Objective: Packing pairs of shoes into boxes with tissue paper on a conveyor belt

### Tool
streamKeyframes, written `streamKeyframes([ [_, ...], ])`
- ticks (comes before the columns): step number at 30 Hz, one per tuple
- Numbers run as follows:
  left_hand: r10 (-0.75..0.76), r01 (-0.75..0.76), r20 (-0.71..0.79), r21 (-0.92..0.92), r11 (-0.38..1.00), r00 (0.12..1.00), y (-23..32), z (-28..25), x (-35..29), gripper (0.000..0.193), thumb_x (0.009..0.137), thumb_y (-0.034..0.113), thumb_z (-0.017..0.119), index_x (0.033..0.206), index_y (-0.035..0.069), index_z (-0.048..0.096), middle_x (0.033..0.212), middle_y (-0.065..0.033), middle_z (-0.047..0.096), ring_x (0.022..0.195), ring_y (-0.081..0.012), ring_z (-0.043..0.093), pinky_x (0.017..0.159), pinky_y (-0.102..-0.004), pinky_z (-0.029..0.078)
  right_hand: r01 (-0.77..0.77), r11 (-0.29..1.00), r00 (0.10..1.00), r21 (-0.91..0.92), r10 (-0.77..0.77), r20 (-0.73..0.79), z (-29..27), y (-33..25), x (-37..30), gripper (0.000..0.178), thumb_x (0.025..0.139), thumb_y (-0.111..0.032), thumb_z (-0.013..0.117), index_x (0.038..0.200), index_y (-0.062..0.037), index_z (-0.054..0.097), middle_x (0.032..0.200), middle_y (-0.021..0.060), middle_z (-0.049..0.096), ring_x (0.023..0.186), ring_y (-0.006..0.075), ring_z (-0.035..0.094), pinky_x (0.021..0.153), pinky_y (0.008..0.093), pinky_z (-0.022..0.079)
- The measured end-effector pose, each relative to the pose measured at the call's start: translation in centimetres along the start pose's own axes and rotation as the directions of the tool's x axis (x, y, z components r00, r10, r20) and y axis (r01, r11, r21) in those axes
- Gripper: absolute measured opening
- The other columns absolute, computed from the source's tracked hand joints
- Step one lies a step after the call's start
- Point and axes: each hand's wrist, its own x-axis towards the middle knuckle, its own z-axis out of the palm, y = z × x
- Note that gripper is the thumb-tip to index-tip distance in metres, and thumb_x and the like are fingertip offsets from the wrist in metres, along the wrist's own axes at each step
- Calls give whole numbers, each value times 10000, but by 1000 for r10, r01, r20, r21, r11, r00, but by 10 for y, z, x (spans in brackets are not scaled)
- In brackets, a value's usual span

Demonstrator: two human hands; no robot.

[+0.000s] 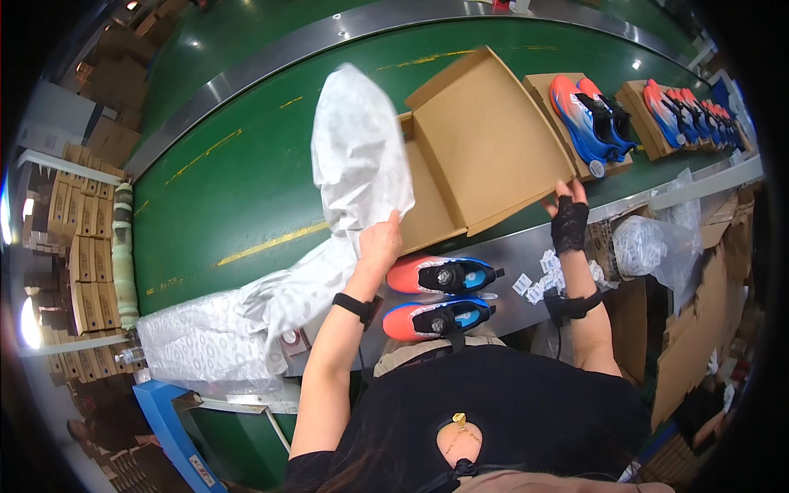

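Pinched in my left hand [381, 243] is a sheet of white wrapping paper [359, 148], its crumpled upper part raised over the left side of a brown cardboard shoebox [501, 135]. The box stands open on the green conveyor belt [271, 197]. My right hand [569, 220], in a black lace fingerless glove, has its fingers on the near right corner of the box's lid. Between my arms, close to my body, a pair of orange, white and blue sneakers [444, 276] with black straps lies side by side on the metal edge [509, 267].
Printed wrapping sheets [205, 341] lie at the left. Small white packets [541, 283] are scattered by my right forearm, near a clear bag of packets [643, 246]. More sneakers [588, 123] rest on boxes along the belt's right. Stacked cartons [86, 263] stand far left.
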Motion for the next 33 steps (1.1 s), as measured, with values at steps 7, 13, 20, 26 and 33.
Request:
streamKeyframes([
  [7,-63,49,-173,-86,995,983,-45,12,-36,258,841,210,425,1034,83,541,589,-181,568,562,-349,573,510,-469,434,554,316,793,-770,82,604,-121,136,-104,317,658,-108,578,964,-84,499,906,171,504,845,358,518,728,431,457],
  [13,-11,15,-279,12,1000,960,-52,-32,-28,280,821,167,460,1080,91,534,559,-118,562,499,-292,559,456,-413,422,580,393,809,-714,-171,563,-79,122,-84,126,679,-12,545,796,-34,504,713,120,495,623,287,537,544,360,445],
  [20,305,-221,-293,287,932,906,-15,-54,-25,483,692,91,512,1173,130,478,580,-31,520,483,-179,545,401,-322,430,673,588,653,-449,-185,734,102,28,-53,922,626,-290,723,1307,28,188,1256,243,342,1031,301,505,869,369,398],
  [26,366,-341,-154,166,925,918,27,-42,-32,358,669,95,534,1017,162,584,774,-64,506,872,-232,497,711,-355,391,218,925,926,-310,-95,366,207,49,20,530,681,-158,669,1084,11,368,1040,143,547,869,191,554,712,304,452],
  [33,328,-288,-363,160,944,872,-10,-25,-35,288,721,138,522,1002,148,587,1195,-148,427,1155,-324,356,868,-553,286,173,924,868,-340,20,496,201,6,22,793,709,-269,661,1285,41,213,1249,239,378,1110,271,449,884,315,401],
])
